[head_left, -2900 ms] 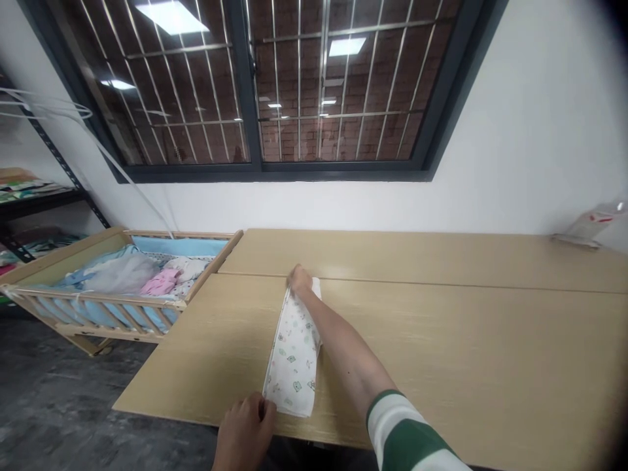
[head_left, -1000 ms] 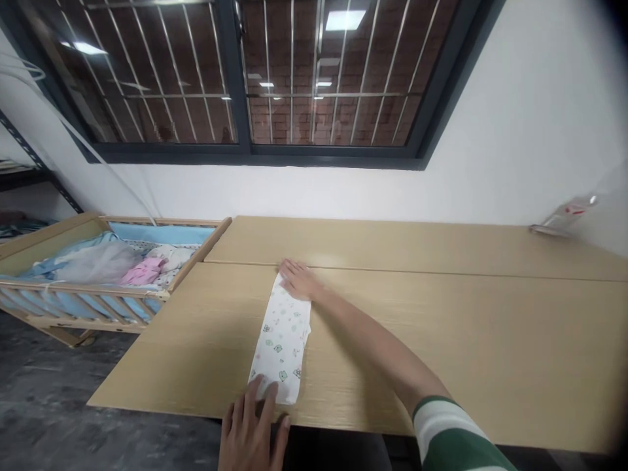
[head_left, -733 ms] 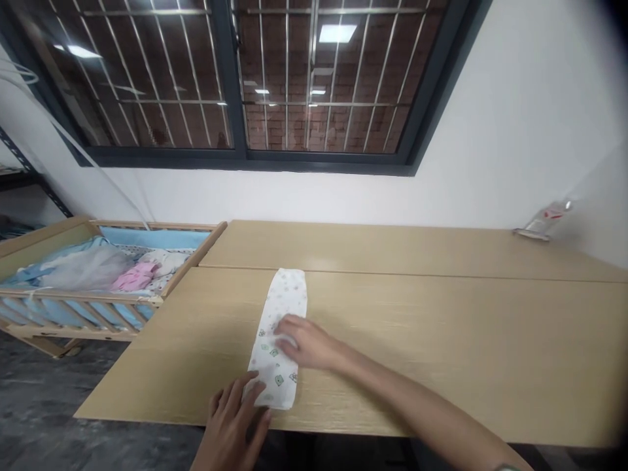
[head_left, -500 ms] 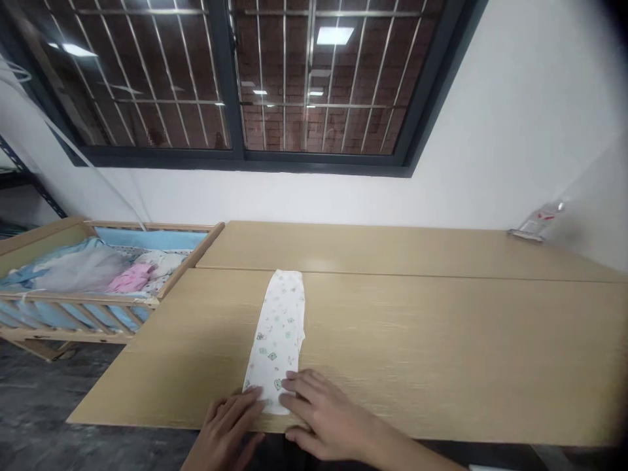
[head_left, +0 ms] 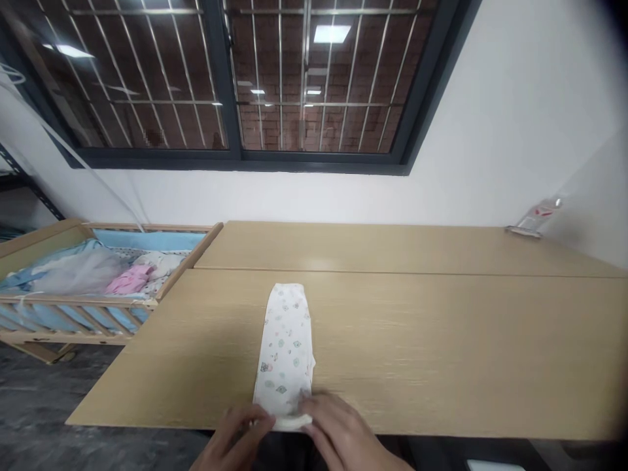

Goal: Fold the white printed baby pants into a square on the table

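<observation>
A pair of white baby pants (head_left: 283, 347) with a small green and grey print lies folded lengthwise on the wooden table, its narrow end pointing toward the wall. The near end is turned up into a small roll or fold at the table's front edge. My left hand (head_left: 235, 435) pinches the left corner of that fold between thumb and fingers. At the right corner, my right hand (head_left: 343, 428) grips the fold, its fingers bent over the cloth and slightly blurred. Part of the near edge is hidden under the fingers.
The wooden table (head_left: 432, 347) runs to a white wall with a barred window (head_left: 314, 85). A wooden crib (head_left: 189, 268) with blue lining, netting and a pink cloth (head_left: 130, 279) stands at the left. A clear plastic package (head_left: 534, 217) lies in the far right corner.
The pants have slid toward me, and their near end, flat before, is now turned up. My hands have gone from resting on the cloth to gripping its near corners.
</observation>
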Demonstrator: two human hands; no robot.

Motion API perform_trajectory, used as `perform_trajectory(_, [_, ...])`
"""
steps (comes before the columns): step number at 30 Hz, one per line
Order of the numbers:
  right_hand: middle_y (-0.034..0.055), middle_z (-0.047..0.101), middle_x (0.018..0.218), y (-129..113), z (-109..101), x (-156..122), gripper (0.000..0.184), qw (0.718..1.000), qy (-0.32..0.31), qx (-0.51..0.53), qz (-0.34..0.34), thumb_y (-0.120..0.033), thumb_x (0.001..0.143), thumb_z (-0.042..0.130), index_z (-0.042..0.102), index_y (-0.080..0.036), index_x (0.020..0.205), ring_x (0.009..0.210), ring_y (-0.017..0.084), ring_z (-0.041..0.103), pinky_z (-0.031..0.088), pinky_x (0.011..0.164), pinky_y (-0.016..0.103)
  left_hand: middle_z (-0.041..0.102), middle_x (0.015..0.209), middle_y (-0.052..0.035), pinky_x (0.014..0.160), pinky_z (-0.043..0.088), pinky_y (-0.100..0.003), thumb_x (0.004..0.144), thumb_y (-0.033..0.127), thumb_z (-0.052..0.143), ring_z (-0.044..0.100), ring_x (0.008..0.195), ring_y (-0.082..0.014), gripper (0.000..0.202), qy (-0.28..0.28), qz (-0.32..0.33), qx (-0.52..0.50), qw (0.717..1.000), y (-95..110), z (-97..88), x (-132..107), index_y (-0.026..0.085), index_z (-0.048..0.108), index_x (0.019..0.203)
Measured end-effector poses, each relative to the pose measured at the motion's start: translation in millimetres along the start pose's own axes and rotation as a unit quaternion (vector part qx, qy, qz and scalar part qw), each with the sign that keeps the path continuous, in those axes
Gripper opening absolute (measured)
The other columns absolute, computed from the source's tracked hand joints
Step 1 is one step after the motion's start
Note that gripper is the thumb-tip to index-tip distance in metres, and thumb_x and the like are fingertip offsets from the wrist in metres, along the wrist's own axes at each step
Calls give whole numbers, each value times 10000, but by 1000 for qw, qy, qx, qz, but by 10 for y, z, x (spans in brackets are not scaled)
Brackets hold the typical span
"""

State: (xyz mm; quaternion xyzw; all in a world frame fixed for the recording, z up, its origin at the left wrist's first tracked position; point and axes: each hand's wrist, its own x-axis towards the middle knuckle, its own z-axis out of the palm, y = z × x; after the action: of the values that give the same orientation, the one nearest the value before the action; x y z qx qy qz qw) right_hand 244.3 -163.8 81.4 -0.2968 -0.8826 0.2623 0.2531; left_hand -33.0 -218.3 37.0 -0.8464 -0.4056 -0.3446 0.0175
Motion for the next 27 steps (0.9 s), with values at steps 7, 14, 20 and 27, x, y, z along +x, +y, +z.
perform_trajectory(7, [92, 655, 1094, 140, -463, 705, 258, 993, 77, 65, 61, -359, 1055, 425, 637, -251, 1156, 1054, 234, 635, 533, 934, 381, 723, 1015, -38, 861, 578, -234, 1008, 198, 540, 708, 951, -142, 207, 152, -90, -70, 982, -397, -13, 940, 241, 697, 1136])
perform_trajectory(14, [64, 691, 959, 1115, -359, 1534, 233, 971, 180, 89, 131, -306, 942, 554, 637, -175, 1116, 846, 197, 637, 523, 782, 327, 722, 1025, -57, 967, 520, -326, 982, 276, 525, 658, 1012, -189, 243, 46, -220, -76, 971, -1105, 204, 1776, 204, 756, 967])
perform_trajectory(20, [40, 702, 871, 1682, -260, 2010, 144, 952, 190, 94, 221, -252, 872, 588, 655, -156, 956, 753, 156, 629, 503, 688, 259, 750, 1045, -90, 926, 490, -316, 957, 219, 518, 656, 1007, -210, 243, -4, -274, -58, 960, -1513, 495, 2137, 158, 753, 969])
perform_trajectory(27, [37, 703, 806, 1875, -169, 2138, 105, 946, 182, 55, 261, -203, 851, 595, 677, -162, 904, 734, 173, 630, 501, 715, 284, 749, 1049, -99, 899, 453, -267, 974, 190, 516, 646, 1022, -197, 225, -58, -309, -11, 949, -1603, 701, 2216, 150, 737, 987])
